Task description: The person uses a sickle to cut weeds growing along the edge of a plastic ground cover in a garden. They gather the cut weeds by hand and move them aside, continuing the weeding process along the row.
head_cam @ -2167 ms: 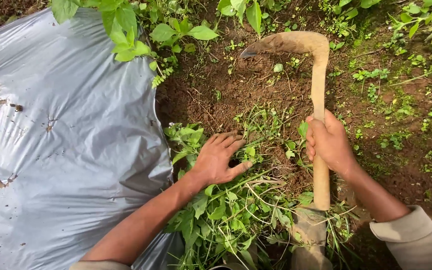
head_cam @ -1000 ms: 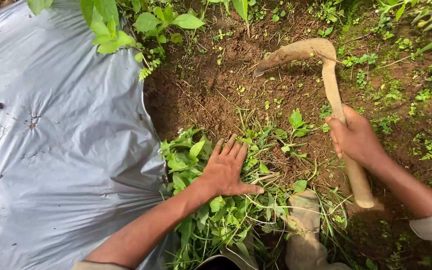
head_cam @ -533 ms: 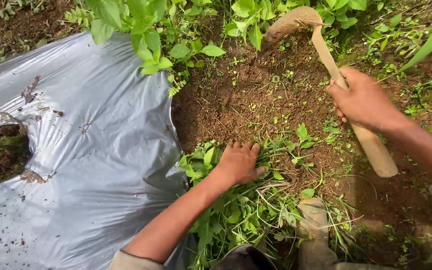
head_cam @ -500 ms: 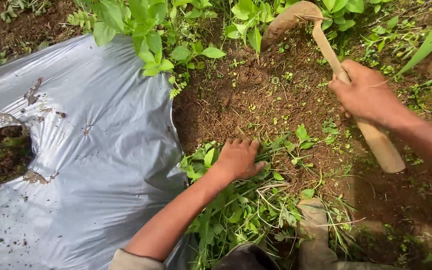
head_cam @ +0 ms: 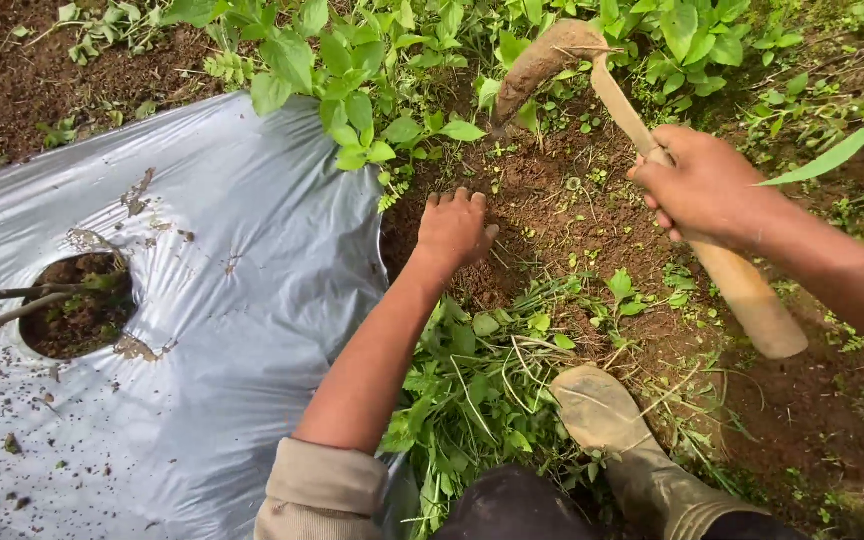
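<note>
Brown garden soil (head_cam: 542,215) fills the middle of the view, with leafy green plants (head_cam: 352,70) growing along the top and a sheet of silver plastic mulch (head_cam: 202,330) spread over the ground on the left. One round hole (head_cam: 77,315) is cut in that sheet; soil and a thin stalk show inside it.

The left hand (head_cam: 452,228) lies palm down on the bare soil just beside the sheet's edge, fingers curled and pressing into the dirt — it grips nothing that can be made out. Below it, along the forearm, lies a heap of loose pulled weeds (head_cam: 482,390), and a muddy boot (head_cam: 607,425) stands at the heap's right side.

The right hand (head_cam: 702,185) is clenched around the wooden handle of a hoe (head_cam: 742,290), about midway along it. The handle slants up and to the left, and the mud-caked curved blade (head_cam: 542,62) sits at the top of the view among the green leaves — well apart from the left hand.
</note>
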